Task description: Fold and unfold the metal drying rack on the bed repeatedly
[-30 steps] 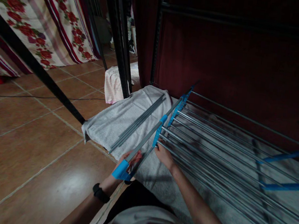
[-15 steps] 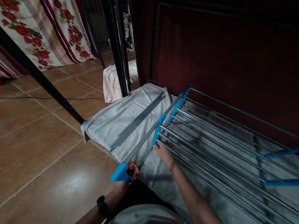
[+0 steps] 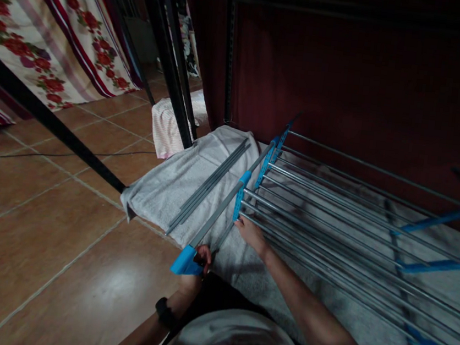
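Observation:
A metal drying rack (image 3: 323, 227) with grey rods and blue plastic joints lies on a pale cloth (image 3: 148, 193) in front of me. My left hand (image 3: 202, 258) curls around the blue end piece (image 3: 186, 262) of the rack's near side tube (image 3: 217, 214); the end piece hides part of the fingers. Farther forward, my right hand (image 3: 249, 232) has its fingers closed at the lower end of a blue perforated bracket (image 3: 238, 202), where a rod meets it. Several loose grey rods (image 3: 208, 188) lie side by side on the cloth, left of the rack.
Black metal posts (image 3: 167, 49) stand ahead to the left, and a slanting black bar (image 3: 64, 129) reaches the cloth's corner. A dark red panel (image 3: 348, 86) rises behind the rack. Brown floor tiles (image 3: 61, 231), a thin cable (image 3: 49, 155) and a floral curtain (image 3: 42, 35) are on the left.
The view has shifted slightly, so the rack and the background sit a little farther left. Both hands keep their places on the rack.

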Available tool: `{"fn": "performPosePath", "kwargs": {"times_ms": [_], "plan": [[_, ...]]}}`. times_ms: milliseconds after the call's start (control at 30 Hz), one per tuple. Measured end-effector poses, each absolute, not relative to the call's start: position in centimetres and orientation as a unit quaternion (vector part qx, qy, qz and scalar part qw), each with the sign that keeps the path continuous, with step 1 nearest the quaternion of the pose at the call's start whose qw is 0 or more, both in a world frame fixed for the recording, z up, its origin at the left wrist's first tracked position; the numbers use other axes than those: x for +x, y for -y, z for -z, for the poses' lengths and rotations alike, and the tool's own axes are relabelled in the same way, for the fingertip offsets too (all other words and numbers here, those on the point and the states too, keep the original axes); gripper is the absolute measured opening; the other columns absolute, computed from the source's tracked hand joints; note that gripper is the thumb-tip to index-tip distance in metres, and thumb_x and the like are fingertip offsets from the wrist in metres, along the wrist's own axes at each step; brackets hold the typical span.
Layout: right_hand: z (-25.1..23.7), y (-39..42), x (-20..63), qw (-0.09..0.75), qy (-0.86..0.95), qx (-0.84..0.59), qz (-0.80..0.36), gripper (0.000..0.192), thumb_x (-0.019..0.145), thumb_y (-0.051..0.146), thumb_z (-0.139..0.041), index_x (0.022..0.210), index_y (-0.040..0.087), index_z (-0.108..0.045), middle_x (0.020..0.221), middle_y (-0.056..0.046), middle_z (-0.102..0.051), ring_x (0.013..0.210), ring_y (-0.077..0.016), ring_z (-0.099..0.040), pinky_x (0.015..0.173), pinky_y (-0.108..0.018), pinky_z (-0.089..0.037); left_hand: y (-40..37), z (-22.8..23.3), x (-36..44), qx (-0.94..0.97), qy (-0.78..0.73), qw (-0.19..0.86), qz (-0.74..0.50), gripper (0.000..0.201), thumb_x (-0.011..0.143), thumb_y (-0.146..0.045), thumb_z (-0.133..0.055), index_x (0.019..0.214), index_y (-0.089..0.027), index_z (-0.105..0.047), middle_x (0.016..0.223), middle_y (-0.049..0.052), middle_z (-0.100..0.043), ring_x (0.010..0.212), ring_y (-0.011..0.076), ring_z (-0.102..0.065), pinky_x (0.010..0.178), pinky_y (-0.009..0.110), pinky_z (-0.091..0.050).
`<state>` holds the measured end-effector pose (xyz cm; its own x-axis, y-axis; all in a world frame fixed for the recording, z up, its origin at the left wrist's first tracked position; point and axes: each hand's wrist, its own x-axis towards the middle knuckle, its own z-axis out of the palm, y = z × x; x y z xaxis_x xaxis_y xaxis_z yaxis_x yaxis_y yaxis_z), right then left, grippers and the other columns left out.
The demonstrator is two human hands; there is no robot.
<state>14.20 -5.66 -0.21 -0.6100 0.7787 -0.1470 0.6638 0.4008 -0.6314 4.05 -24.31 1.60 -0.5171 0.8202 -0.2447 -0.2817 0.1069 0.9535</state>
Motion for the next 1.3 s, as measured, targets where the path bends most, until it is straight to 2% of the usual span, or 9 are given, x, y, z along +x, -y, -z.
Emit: {"fn": "performPosePath", "kwargs": {"times_ms": [367, 500, 633, 733, 800, 900, 1033, 1133, 1300], "plan": [[-0.2, 5.5, 14.1, 0.076, 0.842, -0.429, -0.319, 0.025, 0.095, 0.028, -0.047, 0.111, 0.02, -0.065, 0.108, -0.006, -0.07, 0.1, -0.0214, -0.064, 0.09, -0.03, -0.044, 23.7, -1.4, 3.9, 0.216, -0.574, 0.448, -0.65, 0.06, 0.082, -0.07, -0.044, 0.055, -0.018, -0.053, 0.04, 0.0, -0.039, 0.038, 0.0103, -0.035, 0.044, 0.026, -0.026], [-1.2, 6.1, 14.6, 0.092, 0.844, -0.426, -0.314, 0.029, 0.095, 0.021, -0.044, 0.116, 0.018, -0.062, 0.114, -0.007, -0.068, 0.108, -0.0201, -0.062, 0.095, -0.029, -0.043, 24.1, -2.4, 3.0, 0.253, -0.59, 0.471, -0.605, 0.053, 0.083, -0.062, -0.05, 0.057, -0.017, -0.056, 0.047, 0.002, -0.049, 0.046, 0.0124, -0.044, 0.049, 0.026, -0.034], [-1.7, 8.5, 16.3, 0.142, 0.855, -0.42, -0.27, 0.043, 0.093, 0.013, -0.041, 0.135, 0.014, -0.051, 0.13, -0.012, -0.059, 0.121, -0.0221, -0.055, 0.105, -0.034, -0.04, 23.3, -4.3, 0.5, 0.319, -0.619, 0.415, -0.586, 0.046, 0.082, -0.055, -0.057, 0.057, -0.017, -0.059, 0.059, 0.004, -0.058, 0.061, 0.0163, -0.053, 0.061, 0.028, -0.043], [-3.0, 11.3, 17.3, 0.198, 0.887, -0.36, -0.212, 0.045, 0.092, 0.011, -0.041, 0.135, 0.013, -0.052, 0.137, -0.014, -0.053, 0.129, -0.0234, -0.048, 0.108, -0.038, -0.04, 20.9, -5.9, -1.5, 0.348, -0.619, 0.337, -0.619, 0.04, 0.082, -0.052, -0.059, 0.061, -0.018, -0.061, 0.065, 0.003, -0.06, 0.068, 0.018, -0.056, 0.069, 0.03, -0.046], [-5.0, 13.1, 17.6, 0.23, 0.899, -0.312, -0.202, 0.042, 0.093, 0.011, -0.04, 0.131, 0.015, -0.056, 0.135, -0.012, -0.054, 0.126, -0.0217, -0.048, 0.107, -0.038, -0.042, 18.7, -7.2, -2.3, 0.361, -0.603, 0.31, -0.641, 0.033, 0.082, -0.049, -0.06, 0.07, -0.019, -0.065, 0.072, 0.003, -0.063, 0.074, 0.0189, -0.059, 0.076, 0.031, -0.048], [-9.4, 14.4, 18.0, 0.294, 0.902, -0.246, -0.197, 0.041, 0.095, 0.012, -0.039, 0.131, 0.02, -0.055, 0.132, -0.007, -0.056, 0.121, -0.0174, -0.051, 0.105, -0.034, -0.044, 15.6, -9.4, -2.1, 0.405, -0.553, 0.322, -0.653, 0.027, 0.081, -0.041, -0.064, 0.095, -0.019, -0.069, 0.095, 0.005, -0.069, 0.092, 0.0214, -0.063, 0.088, 0.034, -0.049], [-14.9, 12.7, 18.9, 0.364, 0.886, -0.275, -0.083, 0.039, 0.097, 0.015, -0.038, 0.133, 0.021, -0.054, 0.132, -0.008, -0.056, 0.122, -0.0201, -0.05, 0.107, -0.038, -0.039, 13.0, -11.7, -0.5, 0.482, -0.486, 0.344, -0.642, 0.046, 0.077, -0.032, -0.07, 0.121, -0.021, -0.063, 0.124, 0.008, -0.064, 0.114, 0.0255, -0.059, 0.102, 0.039, -0.045], [-17.0, 10.3, 19.1, 0.312, 0.886, -0.343, -0.006, 0.038, 0.099, 0.02, -0.036, 0.133, 0.017, -0.053, 0.132, -0.012, -0.056, 0.12, -0.0227, -0.052, 0.103, -0.038, -0.041, 11.9, -12.5, 0.4, 0.508, -0.479, 0.352, -0.623, 0.055, 0.076, -0.029, -0.073, 0.129, -0.02, -0.057, 0.129, 0.009, -0.062, 0.118, 0.0262, -0.058, 0.105, 0.041, -0.044], [-18.2, 8.2, 17.9, 0.147, 0.912, -0.382, 0.021, 0.04, 0.101, 0.021, -0.031, 0.138, 0.024, -0.047, 0.122, -0.009, -0.061, 0.098, -0.0177, -0.062, 0.083, -0.028, -0.048, 10.5, -13.3, 0.9, 0.525, -0.485, 0.334, -0.614, 0.051, 0.082, -0.032, -0.069, 0.129, -0.017, -0.057, 0.122, 0.01, -0.066, 0.11, 0.0246, -0.062, 0.1, 0.039, -0.048]]}}
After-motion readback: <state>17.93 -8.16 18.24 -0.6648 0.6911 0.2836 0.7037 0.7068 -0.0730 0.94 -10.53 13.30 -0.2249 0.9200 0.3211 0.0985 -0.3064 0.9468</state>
